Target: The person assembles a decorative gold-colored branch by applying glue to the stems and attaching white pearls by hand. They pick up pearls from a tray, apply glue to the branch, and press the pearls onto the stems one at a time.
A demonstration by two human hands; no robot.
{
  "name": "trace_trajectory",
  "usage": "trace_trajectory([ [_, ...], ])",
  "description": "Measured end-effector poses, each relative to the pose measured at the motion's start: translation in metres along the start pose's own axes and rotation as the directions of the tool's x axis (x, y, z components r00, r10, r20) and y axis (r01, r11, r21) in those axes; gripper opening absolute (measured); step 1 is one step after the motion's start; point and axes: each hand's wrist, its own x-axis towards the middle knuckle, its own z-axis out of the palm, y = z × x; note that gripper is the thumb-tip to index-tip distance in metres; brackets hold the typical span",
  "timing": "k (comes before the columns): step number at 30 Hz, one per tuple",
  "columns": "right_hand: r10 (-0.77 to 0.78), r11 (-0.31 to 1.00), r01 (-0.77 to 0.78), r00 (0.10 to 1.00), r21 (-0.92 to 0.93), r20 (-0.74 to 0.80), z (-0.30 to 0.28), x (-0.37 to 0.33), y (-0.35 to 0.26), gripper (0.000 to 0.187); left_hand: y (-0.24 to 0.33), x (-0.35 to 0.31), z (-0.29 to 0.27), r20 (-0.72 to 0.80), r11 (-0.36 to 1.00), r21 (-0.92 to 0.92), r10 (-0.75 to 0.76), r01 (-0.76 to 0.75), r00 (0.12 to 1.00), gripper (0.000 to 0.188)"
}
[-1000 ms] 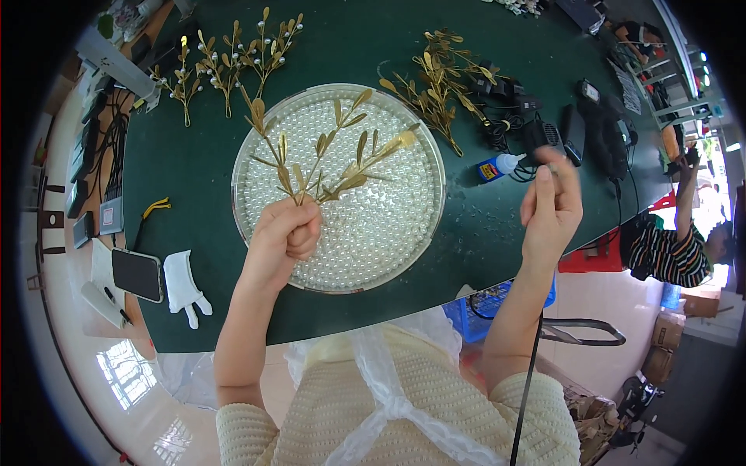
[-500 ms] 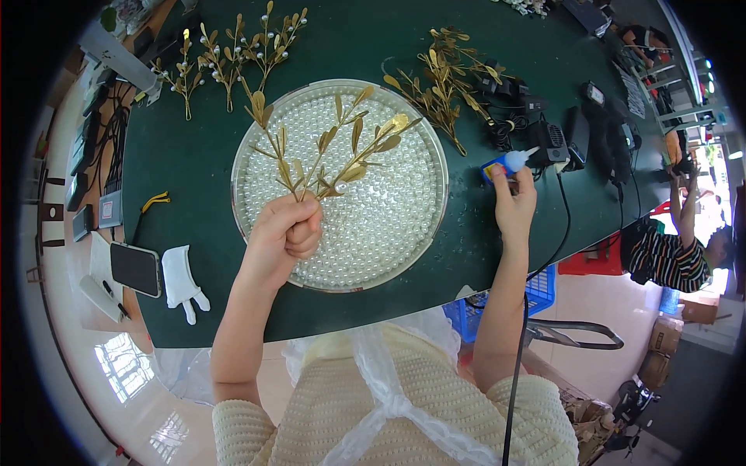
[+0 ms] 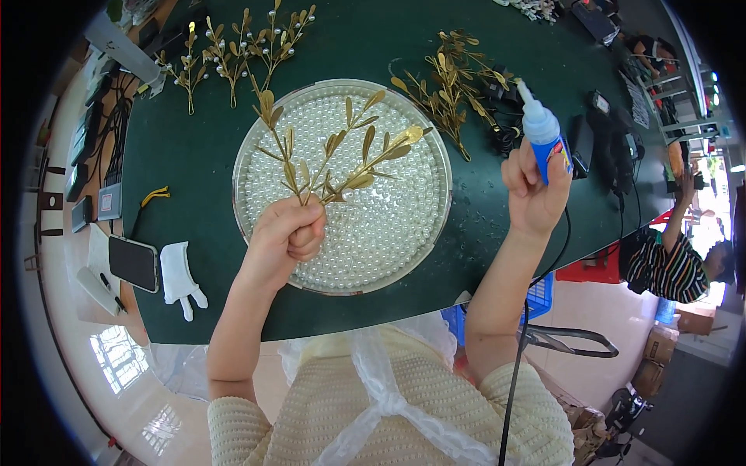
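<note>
My left hand (image 3: 289,237) is closed around the stem of a gold leaf branch (image 3: 330,155), whose sprigs fan out above the fist. Beneath it lies a round tray (image 3: 445,210) filled with white pearl beads (image 3: 373,241). To the right of the tray, my right hand (image 3: 536,190) grips a small blue glue bottle (image 3: 550,140) with a pale, narrow nozzle that points up and slightly left. The bottle stands apart from the branch.
Gold branches with pearls (image 3: 233,66) lie at the far left, and bare gold branches (image 3: 447,85) at the far right. A phone (image 3: 134,262) and white glove (image 3: 179,276) are at the left. Black cabled devices (image 3: 610,147) crowd the right; a person in stripes (image 3: 676,260) sits beyond.
My right hand has lifted the glue bottle from near the table and turned it from lying sideways to nozzle up. My left hand with the branch has stayed nearly still.
</note>
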Motion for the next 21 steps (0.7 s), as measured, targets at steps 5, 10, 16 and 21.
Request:
trace_trajectory([
  [5, -0.013, 0.988, 0.029, 0.994, 0.151, -0.107, 0.003, -0.011, 0.019, 0.032, 0.000, -0.001, -0.001, -0.008, 1.000, 0.006, -0.015, 0.015, 1.000, 0.022],
  [10, -0.089, 0.988, 0.119, 0.959, 0.095, -0.270, 0.023, -0.025, 0.018, 0.028, 0.000, 0.000, -0.001, -0.017, 0.998, 0.065, -0.008, 0.009, 1.000, 0.023],
  [16, -0.255, 0.948, 0.206, 0.947, -0.242, -0.193, 0.040, -0.033, 0.015, 0.034, 0.000, -0.001, 0.001, -0.057, 0.995, 0.099, -0.016, 0.022, 0.998, 0.023],
  [21, -0.329, 0.859, 0.258, 0.940, -0.443, -0.090, 0.052, -0.035, 0.010, 0.036, 0.000, -0.001, 0.003, -0.080, 0.993, 0.113, -0.012, 0.021, 0.997, 0.023],
])
